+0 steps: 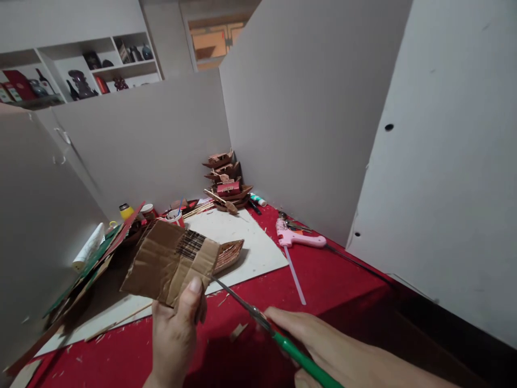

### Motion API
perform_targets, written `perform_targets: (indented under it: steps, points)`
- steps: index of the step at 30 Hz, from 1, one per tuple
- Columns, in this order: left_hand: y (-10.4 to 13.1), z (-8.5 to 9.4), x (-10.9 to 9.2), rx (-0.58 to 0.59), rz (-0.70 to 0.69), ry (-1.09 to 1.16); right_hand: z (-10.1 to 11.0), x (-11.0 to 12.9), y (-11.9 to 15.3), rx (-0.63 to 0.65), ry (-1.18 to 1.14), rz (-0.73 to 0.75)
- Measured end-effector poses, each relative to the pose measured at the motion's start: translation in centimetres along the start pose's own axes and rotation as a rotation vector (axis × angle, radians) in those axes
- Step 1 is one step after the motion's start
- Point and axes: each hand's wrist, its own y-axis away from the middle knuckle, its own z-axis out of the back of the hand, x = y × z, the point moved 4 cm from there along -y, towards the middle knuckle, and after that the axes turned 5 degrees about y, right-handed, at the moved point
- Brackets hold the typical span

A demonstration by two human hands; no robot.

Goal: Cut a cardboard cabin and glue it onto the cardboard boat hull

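In my left hand (177,328) is a creased piece of brown cardboard (161,258), pinched at its lower edge with the thumb on top. Dark corrugated ridges show on part of its face. My right hand (319,339) grips green-handled scissors (258,315). Their blades point up and left, with the tips at the cardboard's right edge; whether they are cutting into it I cannot tell. Just behind the cardboard, a small brown model boat (229,256) sits on the white board (266,253), partly hidden.
A pink glue gun (297,237) with a glue stick lies at the right, its cord running along the wall. Stacked model boats (226,186) stand in the back corner. Leaning cardboard sheets (92,264) fill the left side. Scraps lie on the red cloth (250,291).
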Motion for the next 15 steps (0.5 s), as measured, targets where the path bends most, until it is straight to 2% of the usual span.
perform_targets:
  steps: [4, 9, 15]
  points:
    - [0.1, 0.7, 0.4, 0.040, -0.003, -0.111, 0.0, 1.2, -0.4, 0.004, -0.033, 0.006]
    - [0.4, 0.4, 0.6, 0.144, 0.023, -0.078, 0.4, 1.6, -0.6, -0.043, -0.021, 0.042]
    - [0.4, 0.0, 0.7, 0.133, 0.051, -0.100, 1.0, 1.4, -0.6, -0.003, 0.041, 0.040]
